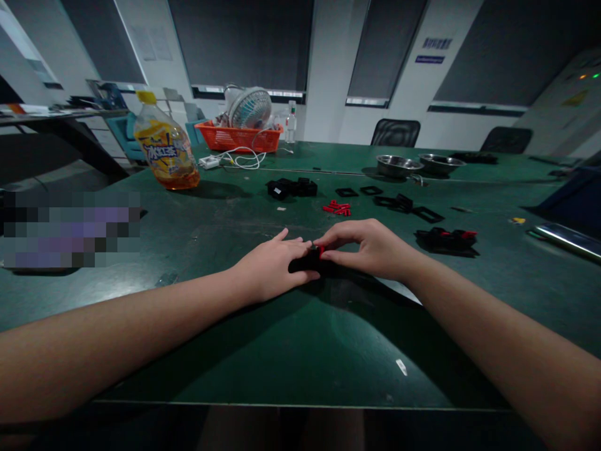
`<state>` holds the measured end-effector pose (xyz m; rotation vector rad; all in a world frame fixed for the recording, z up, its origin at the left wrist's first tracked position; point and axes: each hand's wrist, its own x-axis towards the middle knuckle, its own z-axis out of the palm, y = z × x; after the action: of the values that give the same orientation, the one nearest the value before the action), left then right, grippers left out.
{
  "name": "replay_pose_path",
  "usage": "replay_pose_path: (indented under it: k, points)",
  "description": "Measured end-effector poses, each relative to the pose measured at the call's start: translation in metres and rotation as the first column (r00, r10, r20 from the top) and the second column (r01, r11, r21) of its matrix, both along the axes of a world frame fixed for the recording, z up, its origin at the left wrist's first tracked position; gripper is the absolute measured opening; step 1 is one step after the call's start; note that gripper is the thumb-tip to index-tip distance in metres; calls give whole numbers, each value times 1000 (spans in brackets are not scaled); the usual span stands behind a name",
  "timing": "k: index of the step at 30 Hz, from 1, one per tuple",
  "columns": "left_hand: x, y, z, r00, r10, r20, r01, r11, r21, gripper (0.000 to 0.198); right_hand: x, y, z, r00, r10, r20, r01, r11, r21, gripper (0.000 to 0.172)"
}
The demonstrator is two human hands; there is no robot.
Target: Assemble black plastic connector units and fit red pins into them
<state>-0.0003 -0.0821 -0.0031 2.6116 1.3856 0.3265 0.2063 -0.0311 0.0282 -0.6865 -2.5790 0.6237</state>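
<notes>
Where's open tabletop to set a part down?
Mostly bare: the green table between left hand and yellow-capped bottle, and from the hands to its near edge, barring white scraps. Crowded: beyond right hand, with red pieces and black frames.

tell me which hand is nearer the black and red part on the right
Right. The right hand is left of the black and red part, apart from it; the left hand is farther left, beyond the right hand.
</notes>
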Motion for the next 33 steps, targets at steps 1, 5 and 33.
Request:
replay_pose_path:
  k: [1, 5, 33]
  points:
    - [0, 0, 0, 1000, -3, 0, 3, 1000, 0, 41, 0, 0, 0, 1000, -2, -1, 2, 1000, -2, 19]
    - [0, 0, 0, 1000, -2, 0, 2, 1000, 5, 41, 0, 0, -1, 1000, -14, 6, 14, 1000, 0, 20]
    - [1, -1, 1, 1000, 5, -8, -5, 1000, 1, 41, -1, -2, 1, 1000, -8, 19, 7, 1000, 13, 18]
